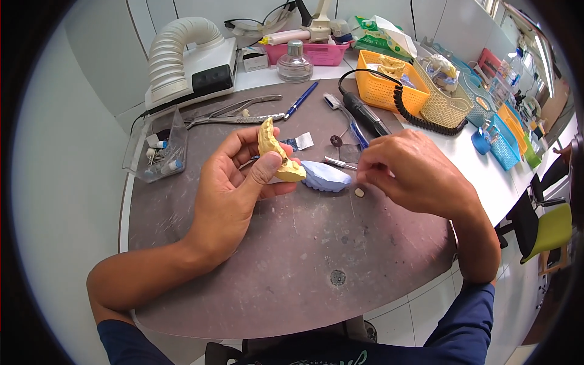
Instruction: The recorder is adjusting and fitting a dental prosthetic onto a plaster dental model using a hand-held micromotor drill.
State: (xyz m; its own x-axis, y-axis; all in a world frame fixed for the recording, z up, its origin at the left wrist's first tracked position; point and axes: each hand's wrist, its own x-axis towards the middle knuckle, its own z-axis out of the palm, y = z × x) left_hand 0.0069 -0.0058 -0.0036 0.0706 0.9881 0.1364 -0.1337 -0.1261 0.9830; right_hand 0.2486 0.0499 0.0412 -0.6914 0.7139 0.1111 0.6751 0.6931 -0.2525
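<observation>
My left hand (pixel 234 182) is raised palm-up over the mat, thumb and fingers clasping a yellow dental cast (pixel 275 155), a curved, knobbly arch standing above my fingertips. My right hand (pixel 409 173) hovers palm-down, fingers curled; I cannot tell if they pinch anything. A pale blue mould (pixel 325 176) lies between both hands, a small round disc (pixel 359 192) just below my right fingertips. Beyond my knuckles a green-and-white bag (pixel 380 35) lies behind the orange basket (pixel 380 85).

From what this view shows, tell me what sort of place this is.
Most likely a dental laboratory bench. The left hand holds a yellow dental stone cast, a blue cast lies on the mat beside it, and a rotary handpiece and a suction unit with a ribbed hose sit behind.
</observation>
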